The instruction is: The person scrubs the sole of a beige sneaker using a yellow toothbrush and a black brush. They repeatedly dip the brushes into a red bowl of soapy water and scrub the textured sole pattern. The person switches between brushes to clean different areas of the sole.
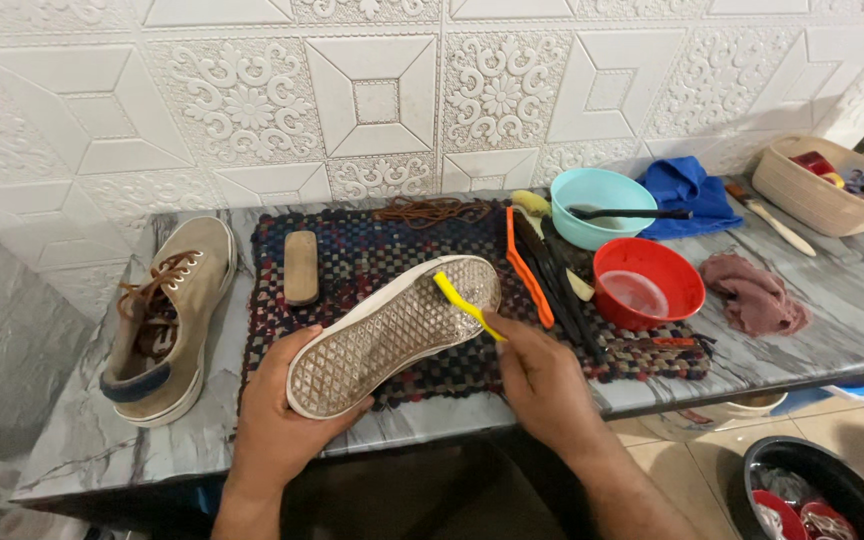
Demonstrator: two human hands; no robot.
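Shoe held sole-up over the bench, heel in left hand grip, long axis running up-right to toe; right hand pinches yellow toothbrush, bristle end on the toe tread.

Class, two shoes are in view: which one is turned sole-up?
The shoe in the left hand, being brushed; the other shoe sits upright, laces showing.

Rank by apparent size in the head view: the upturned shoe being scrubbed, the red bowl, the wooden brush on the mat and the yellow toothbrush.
1. Upturned shoe, though it sits nearest the camera.
2. Red bowl.
3. Wooden brush and yellow toothbrush: too close to rank, as the right hand hides part of the toothbrush.
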